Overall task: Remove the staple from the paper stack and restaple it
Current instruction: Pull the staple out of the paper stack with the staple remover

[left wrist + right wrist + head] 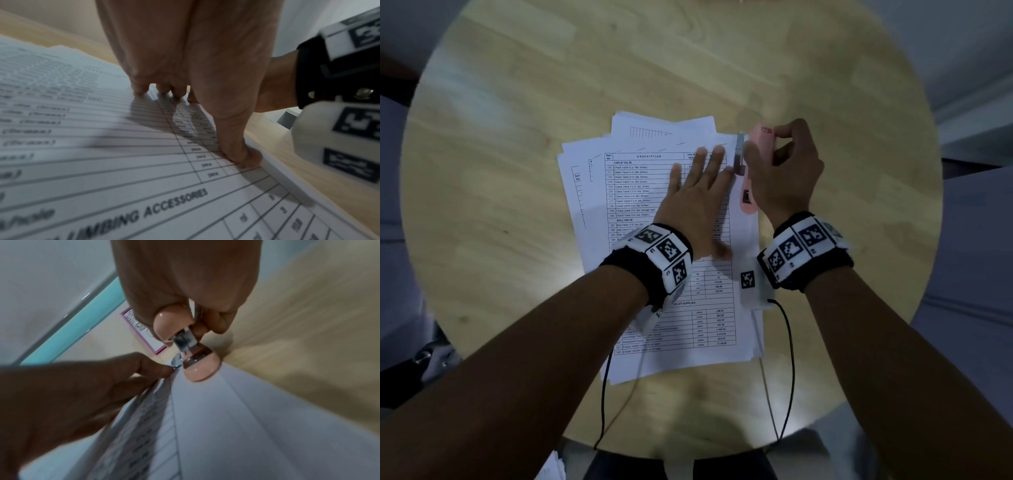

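A loose stack of printed sheets lies on the round wooden table, its pages fanned unevenly. My left hand lies flat on the top sheet, its straight fingers pressing the paper near the upper right corner. My right hand grips a pink stapler at the stack's right edge. In the right wrist view the pink stapler shows its metal parts, its rear end resting on the paper. The left hand lies beside it. No staple is visible.
The table's rim curves round on all sides, with bare wood beyond the stack. Two black cables hang from the wrist units over the near edge. A pink-framed card and a teal strip show in the background.
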`<control>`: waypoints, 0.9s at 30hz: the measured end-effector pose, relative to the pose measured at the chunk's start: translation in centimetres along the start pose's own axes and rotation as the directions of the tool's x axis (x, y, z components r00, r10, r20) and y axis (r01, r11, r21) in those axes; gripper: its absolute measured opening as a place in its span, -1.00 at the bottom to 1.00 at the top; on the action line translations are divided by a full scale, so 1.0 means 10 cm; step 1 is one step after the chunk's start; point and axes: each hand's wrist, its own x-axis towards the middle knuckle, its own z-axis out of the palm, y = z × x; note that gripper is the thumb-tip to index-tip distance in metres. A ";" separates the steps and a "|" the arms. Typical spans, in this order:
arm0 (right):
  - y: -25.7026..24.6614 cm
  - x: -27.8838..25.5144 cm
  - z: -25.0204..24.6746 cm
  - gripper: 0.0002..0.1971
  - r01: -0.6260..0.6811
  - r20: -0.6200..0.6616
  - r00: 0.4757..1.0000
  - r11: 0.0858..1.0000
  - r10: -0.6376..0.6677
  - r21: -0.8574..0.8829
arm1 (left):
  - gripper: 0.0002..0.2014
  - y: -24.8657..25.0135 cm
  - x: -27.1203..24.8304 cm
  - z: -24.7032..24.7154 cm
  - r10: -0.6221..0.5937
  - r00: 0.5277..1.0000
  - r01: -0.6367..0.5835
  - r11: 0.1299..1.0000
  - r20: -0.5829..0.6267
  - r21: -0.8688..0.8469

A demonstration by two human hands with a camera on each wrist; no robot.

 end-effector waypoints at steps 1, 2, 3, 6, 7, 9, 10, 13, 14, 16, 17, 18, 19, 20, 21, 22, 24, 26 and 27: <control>-0.02 -0.01 0.00 -0.73 0.034 -0.004 0.999 0.999 -0.034 -0.016 | 0.35 0.00 0.00 0.00 -0.001 1.000 0.001 1.000 0.000 0.009; -0.04 -0.01 0.01 -0.73 0.061 -0.005 0.998 0.998 -0.061 -0.036 | 0.34 0.00 0.00 0.00 -0.002 1.000 0.002 1.000 0.002 0.024; -0.05 -0.01 0.02 -0.72 0.078 -0.003 0.997 0.995 -0.078 -0.059 | 0.33 0.01 0.01 0.00 -0.002 1.000 0.002 0.999 0.003 0.040; -0.05 0.03 0.04 -0.69 0.093 0.012 0.996 0.989 -0.092 -0.111 | 0.32 0.01 0.01 -0.01 0.000 1.000 0.000 0.999 0.000 0.043; -0.04 0.04 0.04 -0.68 0.089 0.012 0.996 0.989 -0.088 -0.121 | 0.32 0.01 0.01 -0.02 0.000 1.000 0.000 0.999 -0.001 0.045; -0.05 0.08 0.05 -0.67 0.071 0.007 0.997 0.990 -0.071 -0.120 | 0.32 0.01 0.00 -0.02 0.002 1.000 -0.002 0.999 0.002 0.054; -0.06 0.10 0.06 -0.69 0.059 0.000 0.998 0.992 -0.059 -0.112 | 0.32 0.01 0.00 -0.02 0.003 1.000 -0.004 0.999 0.004 0.054; -0.13 0.26 0.06 -0.74 0.029 -0.037 0.999 0.995 -0.033 -0.094 | 0.29 0.01 0.00 -0.02 0.007 1.000 -0.007 0.998 0.005 0.056; -0.15 0.31 0.04 -0.73 0.025 -0.040 0.999 0.996 -0.029 -0.091 | 0.28 0.01 -0.01 -0.03 0.007 1.000 -0.007 0.998 0.003 0.057; -0.18 0.40 0.00 -0.74 0.021 -0.023 0.999 0.997 -0.023 -0.077 | 0.26 0.01 0.00 -0.02 0.011 1.000 -0.010 0.999 -0.001 0.048; -0.18 0.41 -0.03 -0.73 0.030 -0.011 0.999 0.998 -0.031 -0.060 | 0.26 0.00 0.00 -0.01 0.012 1.000 -0.012 0.999 -0.004 0.043; -0.18 0.40 -0.07 -0.71 0.052 -0.003 0.999 0.997 -0.053 -0.053 | 0.26 0.00 0.00 -0.01 0.014 1.000 -0.014 0.999 -0.009 0.038; -0.18 0.38 -0.11 -0.71 0.080 0.010 0.997 0.995 -0.080 -0.052 | 0.26 -0.01 0.00 0.00 0.017 1.000 -0.016 0.999 -0.014 0.032; -0.18 0.34 -0.15 -0.71 0.106 0.037 0.994 0.993 -0.105 -0.045 | 0.26 -0.02 0.00 0.00 0.019 1.000 -0.019 0.999 -0.020 0.025; -0.16 0.29 -0.19 -0.73 0.127 0.074 0.989 0.991 -0.124 -0.033 | 0.26 -0.02 0.00 0.00 0.021 0.999 -0.021 1.000 -0.024 0.020; -0.15 0.24 -0.22 -0.75 0.144 0.114 0.984 0.989 -0.140 -0.028 | 0.26 -0.03 -0.01 0.01 0.022 0.999 -0.021 1.000 -0.029 0.020; -0.13 0.12 -0.26 -0.76 0.179 0.199 0.965 0.983 -0.170 -0.029 | 0.26 -0.03 -0.03 0.02 0.010 0.999 -0.009 0.999 -0.038 0.030; -0.13 0.05 -0.27 -0.75 0.207 0.259 0.947 0.978 -0.191 -0.036 | 0.25 -0.04 -0.06 0.05 -0.031 0.998 0.032 0.999 -0.050 0.020; -0.13 0.02 -0.27 -0.76 0.207 0.277 0.942 0.978 -0.189 -0.034 | 0.24 -0.04 -0.08 0.06 -0.049 0.997 0.050 0.999 -0.056 0.007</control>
